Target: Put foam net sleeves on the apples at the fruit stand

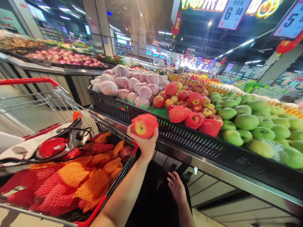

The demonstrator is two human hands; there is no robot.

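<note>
1. Closest in, the left forearm rises from the bottom edge to the left hand (pixel 145 143). Its grip is closed palm-up around a netted apple (pixel 145 125), a red-and-yellow fruit in a red foam sleeve, with the fingers wrapped round its underside.
2. That apple is held in the air, touching nothing but the hand. Just below and left of the grip is the red rim of the shopping cart (pixel 113 186). Just behind the grip is the black display crate (pixel 189 138).
3. Below the grip and to its right, the right hand (pixel 176 186) hangs low against dark clothing. Its fingers are loosely spread and it holds nothing.
4. Down-left of the grip, the cart is heaped with red and orange foam sleeves (pixel 71 179); some may hold fruit, but I cannot tell which.
5. Beyond the grip, more sleeved red apples (pixel 194 118) lie in the crate, with green apples (pixel 246 121) further right and bagged pink fruit (pixel 132 83) behind.
6. Judged from this, the step in hand is the carry: one apple is lifted and sits midway between crate and cart.
7. Lowering it into the cart would call for a short drop down-left over the rim, letting go only once it rests on the heap so that it doesn't bruise.
</note>
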